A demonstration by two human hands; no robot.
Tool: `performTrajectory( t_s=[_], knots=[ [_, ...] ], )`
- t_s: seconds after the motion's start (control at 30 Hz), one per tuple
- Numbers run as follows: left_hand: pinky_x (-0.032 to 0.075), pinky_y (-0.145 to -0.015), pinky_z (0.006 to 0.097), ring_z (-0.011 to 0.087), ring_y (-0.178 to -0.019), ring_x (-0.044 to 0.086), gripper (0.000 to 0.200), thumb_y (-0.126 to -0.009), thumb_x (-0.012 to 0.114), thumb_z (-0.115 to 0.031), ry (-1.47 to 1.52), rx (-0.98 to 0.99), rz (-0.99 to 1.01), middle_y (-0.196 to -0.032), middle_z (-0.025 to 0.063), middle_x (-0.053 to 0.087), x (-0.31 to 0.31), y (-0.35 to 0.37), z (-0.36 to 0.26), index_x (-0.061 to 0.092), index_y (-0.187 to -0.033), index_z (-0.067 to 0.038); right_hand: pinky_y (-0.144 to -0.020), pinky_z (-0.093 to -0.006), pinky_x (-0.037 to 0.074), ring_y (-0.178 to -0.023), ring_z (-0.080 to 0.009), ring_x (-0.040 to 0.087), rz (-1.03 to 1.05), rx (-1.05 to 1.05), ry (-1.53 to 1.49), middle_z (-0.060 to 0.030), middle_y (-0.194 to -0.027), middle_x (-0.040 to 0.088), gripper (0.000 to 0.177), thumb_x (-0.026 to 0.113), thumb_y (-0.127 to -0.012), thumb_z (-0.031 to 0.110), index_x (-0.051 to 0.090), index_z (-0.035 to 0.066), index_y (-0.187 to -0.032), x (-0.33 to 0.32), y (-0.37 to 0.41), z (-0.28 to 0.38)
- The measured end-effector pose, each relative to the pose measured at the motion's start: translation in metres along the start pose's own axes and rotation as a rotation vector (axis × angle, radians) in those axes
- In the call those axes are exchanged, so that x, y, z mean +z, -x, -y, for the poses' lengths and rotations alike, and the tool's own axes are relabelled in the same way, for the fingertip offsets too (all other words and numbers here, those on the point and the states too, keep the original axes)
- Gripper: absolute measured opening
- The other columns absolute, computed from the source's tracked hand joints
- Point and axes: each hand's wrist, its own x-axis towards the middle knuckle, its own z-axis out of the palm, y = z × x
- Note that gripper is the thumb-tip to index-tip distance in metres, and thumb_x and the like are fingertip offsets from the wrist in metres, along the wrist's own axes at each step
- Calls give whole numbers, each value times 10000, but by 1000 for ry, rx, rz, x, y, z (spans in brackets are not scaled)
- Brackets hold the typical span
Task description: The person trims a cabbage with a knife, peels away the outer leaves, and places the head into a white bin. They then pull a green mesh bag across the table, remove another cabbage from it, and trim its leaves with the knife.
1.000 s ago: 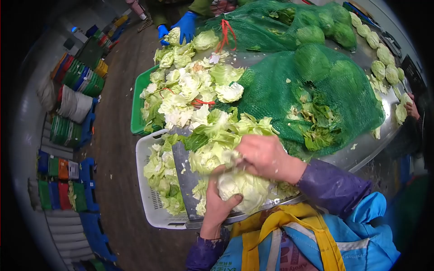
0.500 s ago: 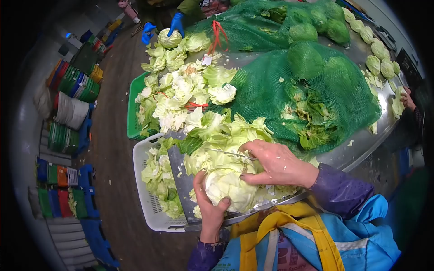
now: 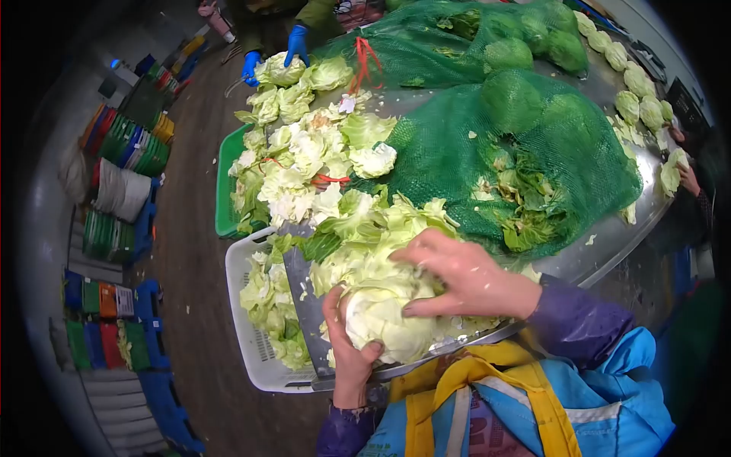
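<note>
My left hand (image 3: 349, 346) cups a pale green cabbage (image 3: 390, 324) from its left side and below, the thumb pressed on its near face. Above the right of this cabbage is my right hand (image 3: 464, 278), blurred by motion. Its thumb points at the cabbage and stands apart from the bent fingers. I cannot make out whether these fingers hold anything. Loose cabbage leaves (image 3: 365, 228) lie heaped just behind the cabbage, on the metal table (image 3: 304, 305).
A white basket (image 3: 247, 335) and a green crate (image 3: 223, 194) with leaves stand at the table's left edge. Green net sacks (image 3: 449, 145) of cabbages lie behind. A co-worker's blue gloves (image 3: 297, 46) touch a far cabbage. Another person's hand (image 3: 689, 179) is at right.
My right hand has lifted slightly and blurred. The thin blade-like line seen near its fingers earlier no longer shows. My left hand stays on the cabbage. The co-worker's left-side glove moved down slightly.
</note>
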Motion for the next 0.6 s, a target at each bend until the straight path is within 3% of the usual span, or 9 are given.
performTrajectory(
  t_s=[0.07, 0.1, 0.2, 0.4, 0.43, 0.47, 0.5, 0.57, 0.6],
  knots=[
    [452, -947, 390, 278, -1132, 504, 1146, -567, 837, -505, 87, -35, 46, -1252, 173, 443, 5, 0, -5, 184, -1393, -52, -609, -352, 476, -697, -280, 585, 66, 15, 11, -102, -836, 553, 213, 684, -764, 197, 633, 61, -920, 5, -6, -2],
    [458, -943, 393, 280, -1129, 508, 1152, -568, 839, -499, 172, -71, 82, -1254, 177, 445, 6, 1, -7, 172, -1396, -58, -609, -352, 476, -697, -280, 585, 64, 14, 11, -102, -836, 553, 213, 684, -764, 197, 633, 61, -920, 7, -10, -14],
    [452, -965, 416, 312, -1178, 479, 1141, -574, 838, -491, 263, -59, 132, -1324, 214, 396, 5, 0, -2, 166, -1405, -91, -577, -366, 451, -655, -287, 571, -93, 108, 50, -131, -701, 555, 137, 661, -753, 129, 604, 6, -768, 6, -11, -32],
    [426, -989, 492, 367, -1240, 427, 1088, -593, 816, -496, 528, -104, 166, -1396, 226, 344, 11, 1, 4, 202, -1436, -183, -609, -369, 460, -629, -291, 544, -189, 276, 132, -126, -711, 530, 149, 598, -808, 145, 571, -1, -800, -8, 0, -51],
    [407, -996, 507, 360, -1248, 418, 1034, -633, 766, -512, 310, -93, 167, -1402, 212, 344, 9, 0, 7, 208, -1437, -181, -608, -362, 463, -612, -275, 536, -237, 327, 122, -115, -699, 526, 156, 595, -812, 141, 561, -7, -778, -12, 2, -55],
    [389, -1004, 522, 353, -1257, 408, 981, -672, 716, -528, 93, -81, 162, -1408, 199, 344, 7, 0, 12, 214, -1439, -178, -655, -337, 489, -675, -226, 588, -169, 352, 134, -93, -744, 578, 203, 628, -812, 150, 585, -11, -928, -18, 4, -53],
    [370, -1011, 538, 347, -1265, 399, 930, -711, 665, -545, -127, -68, 153, -1415, 186, 343, 3, 0, 17, 220, -1440, -176, -655, -337, 489, -675, -226, 588, -166, 346, 133, -93, -744, 578, 203, 628, -812, 150, 585, -11, -928, -19, 3, -46],
    [334, -1026, 568, 334, -1281, 380, 838, -790, 565, -577, -574, -46, 133, -1427, 160, 343, -4, 0, 23, 232, -1442, -171, -740, -320, 508, -805, -204, 625, -38, 311, -331, -95, -874, 632, 441, 672, -799, 170, 520, -8, -1172, -14, 3, -23],
    [315, -1033, 583, 327, -1290, 370, 797, -829, 515, -594, -798, -36, 121, -1433, 147, 342, -6, 0, 23, 238, -1443, -168, -809, -308, 501, -900, -216, 630, 115, 353, -372, -118, -1008, 638, 656, 710, -777, 189, 400, 28, -1332, -11, 2, -12]
  ],
)
